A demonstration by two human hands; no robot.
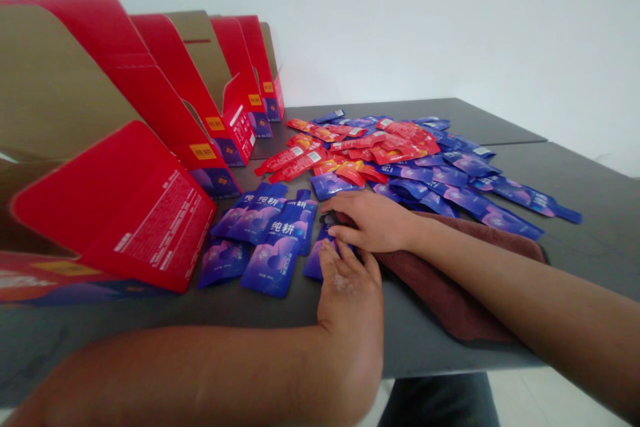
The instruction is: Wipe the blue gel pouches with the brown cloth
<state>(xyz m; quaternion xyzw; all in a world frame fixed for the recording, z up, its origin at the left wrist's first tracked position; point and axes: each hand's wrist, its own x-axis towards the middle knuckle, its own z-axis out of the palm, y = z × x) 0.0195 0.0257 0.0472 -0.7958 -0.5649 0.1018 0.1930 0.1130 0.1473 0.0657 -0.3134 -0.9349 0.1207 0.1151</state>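
My left hand [350, 288] lies palm down at the table's near middle, its fingers stretched forward over a blue-purple pouch [314, 263]. My right hand [375, 219] reaches in from the right, just beyond the left, with fingers and thumb apart around that pouch's upper end. Part of the pouch is hidden beneath my hands. A small dark patch shows between my right thumb and forefinger; its kind is unclear. Under my right wrist rests a brown cloth [425, 287] with a dark edge. Several more blue pouches [274, 257] lie overlapping just left of my hands.
Red cartons [165, 227] with raised flaps stand in a row along the left. Beyond my hands spreads a pile of red pouches [395, 140] and blue pouches [465, 190]. The dark grey table [225, 313] meets a pale wall [400, 27] behind.
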